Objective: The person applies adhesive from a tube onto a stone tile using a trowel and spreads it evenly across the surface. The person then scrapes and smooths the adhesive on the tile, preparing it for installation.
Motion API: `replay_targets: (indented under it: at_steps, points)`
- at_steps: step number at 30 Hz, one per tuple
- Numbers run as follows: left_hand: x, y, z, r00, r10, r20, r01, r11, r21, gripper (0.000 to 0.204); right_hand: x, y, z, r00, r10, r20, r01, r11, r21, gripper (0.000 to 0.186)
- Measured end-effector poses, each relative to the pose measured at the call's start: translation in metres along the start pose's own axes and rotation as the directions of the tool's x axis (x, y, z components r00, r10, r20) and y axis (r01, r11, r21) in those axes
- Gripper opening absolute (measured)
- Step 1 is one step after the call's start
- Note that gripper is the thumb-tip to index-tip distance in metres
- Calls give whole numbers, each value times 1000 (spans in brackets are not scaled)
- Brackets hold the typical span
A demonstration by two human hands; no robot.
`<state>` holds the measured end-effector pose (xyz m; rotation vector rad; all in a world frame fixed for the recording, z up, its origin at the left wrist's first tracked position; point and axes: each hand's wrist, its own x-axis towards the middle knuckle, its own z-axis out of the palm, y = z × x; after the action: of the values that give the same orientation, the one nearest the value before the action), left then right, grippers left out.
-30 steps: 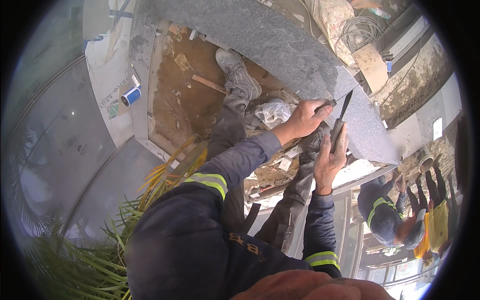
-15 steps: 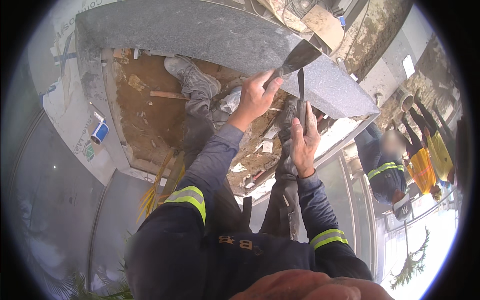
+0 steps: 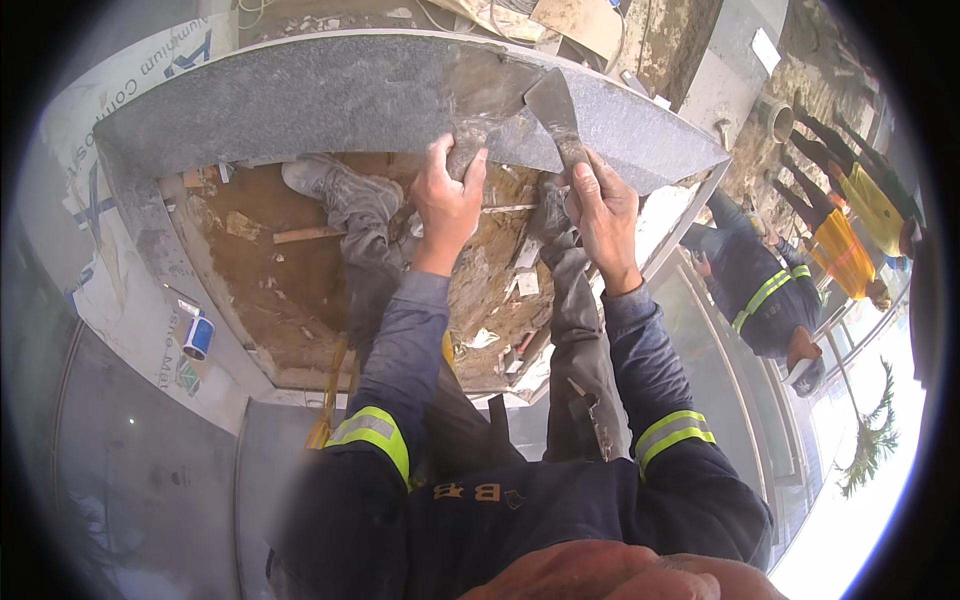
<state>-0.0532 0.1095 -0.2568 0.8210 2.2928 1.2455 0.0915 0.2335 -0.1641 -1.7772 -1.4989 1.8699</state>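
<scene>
My left hand (image 3: 445,200) is closed round a putty knife (image 3: 467,145), its motion-blurred blade over the grey speckled stone slab (image 3: 290,95). My right hand (image 3: 600,205) grips a second putty knife (image 3: 548,105), its wide dark blade angled up across the slab, just right of the first. Whether either blade touches the stone I cannot tell. Below the slab, my shoes and legs are in a dirt-floored recess (image 3: 260,250) with a wooden batten (image 3: 305,232) and debris.
A blue-and-white cylindrical container (image 3: 198,336) rests on the left ledge. Board scraps (image 3: 570,20) and cables lie beyond the slab. Several co-workers (image 3: 760,295) in navy, orange and yellow are at the right, near a round bucket (image 3: 780,118). Glass panels (image 3: 140,420) stand at lower left.
The view has swung, bringing the slab more level across the top. Both hands have moved leftward in the picture, and the right knife's blade now shows its broad face instead of its edge.
</scene>
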Motion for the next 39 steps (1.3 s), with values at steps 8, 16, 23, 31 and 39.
replay_targets:
  at_steps: [8,16,23,31,39]
  points:
    - [1,-1,-9,993,77,94,-81,996,42,41,18,-4,8,998,-15,65,16,1000,-16,39]
    - [-3,-13,-15,947,-165,276,91,961,262,39,32,-8,-1,974,-226,35,228,962,-151,43]
    - [22,-55,-35,837,-514,-189,497,858,-133,53,84,66,15,970,-238,-40,182,830,-528,44]
    - [22,-56,-35,855,-489,-171,476,872,-112,57,106,94,39,915,-386,-115,241,755,-610,40]
    - [23,-50,-37,834,-534,-142,518,845,-133,52,116,101,43,909,-407,-87,257,714,-651,43]
